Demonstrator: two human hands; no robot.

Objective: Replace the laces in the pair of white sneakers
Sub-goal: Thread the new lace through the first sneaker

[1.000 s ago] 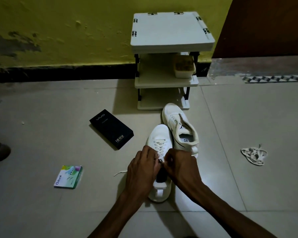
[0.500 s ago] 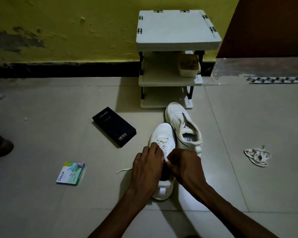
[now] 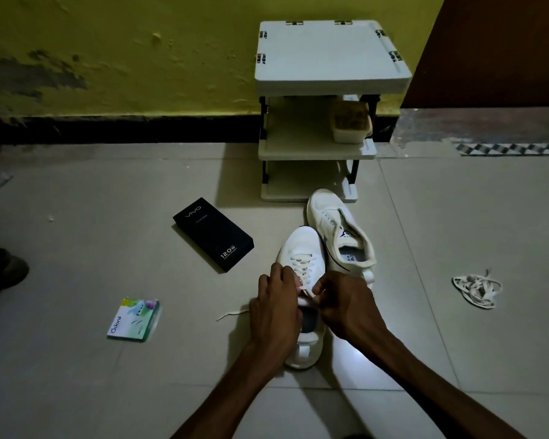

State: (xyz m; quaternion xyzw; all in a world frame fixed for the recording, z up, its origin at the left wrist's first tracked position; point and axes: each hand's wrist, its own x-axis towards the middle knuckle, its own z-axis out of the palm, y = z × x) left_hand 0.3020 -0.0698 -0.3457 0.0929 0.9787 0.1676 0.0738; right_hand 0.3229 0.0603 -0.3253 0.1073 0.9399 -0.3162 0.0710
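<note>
Both: left hand [image 3: 276, 312], right hand [image 3: 347, 307] fingers seemingly pinch lace [image 3: 308, 293] over half-laced white sneaker [image 3: 301, 245].

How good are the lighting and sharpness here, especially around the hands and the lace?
Head view: dim, so the left hand and right hand read as dark shapes against the near sneaker; the lace they pinch looks slightly soft. Head view: a glare patch lies on the floor by the heel, and the shelf rack casts a shadow leftward.
</note>
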